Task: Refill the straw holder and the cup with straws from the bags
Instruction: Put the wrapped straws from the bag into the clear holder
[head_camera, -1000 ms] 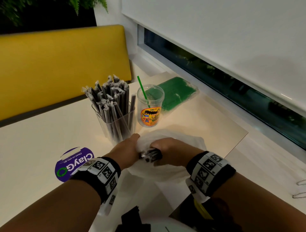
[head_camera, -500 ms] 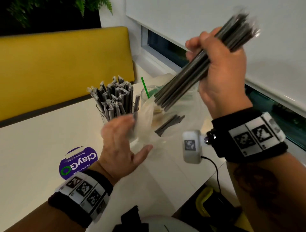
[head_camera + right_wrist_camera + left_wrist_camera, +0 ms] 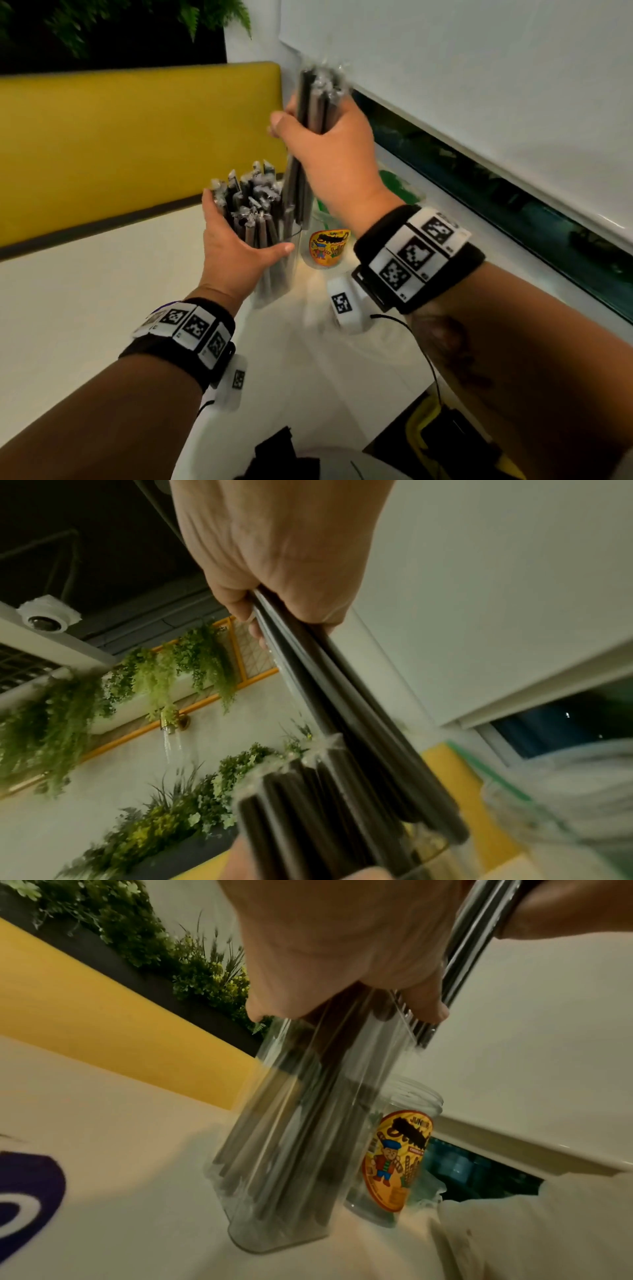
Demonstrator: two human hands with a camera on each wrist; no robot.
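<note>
My right hand (image 3: 318, 137) grips a bundle of wrapped black straws (image 3: 313, 102), held upright with its lower ends at the right side of the clear straw holder (image 3: 277, 274). The holder is packed with black straws (image 3: 250, 202). My left hand (image 3: 236, 240) cups the holder and its straws from the left, thumb across the front. In the left wrist view the holder (image 3: 284, 1150) stands on the table beside the clear cup (image 3: 394, 1161) with a yellow cartoon label. That cup (image 3: 327, 246) sits right of the holder, partly hidden by my right wrist. The right wrist view shows the bundle (image 3: 342, 710) in my fingers.
A bag of green straws (image 3: 399, 188) lies behind my right wrist by the window ledge. A white bag (image 3: 514, 1231) lies on the table to the right. A yellow bench back (image 3: 137, 137) runs behind the white table (image 3: 85, 308). A purple sticker (image 3: 24, 1185) is at the left.
My right hand pulled the bundle out of the white bag, lifted it high, then turned it upright and brought it down to the holder. My left hand left the bag and took the holder.
</note>
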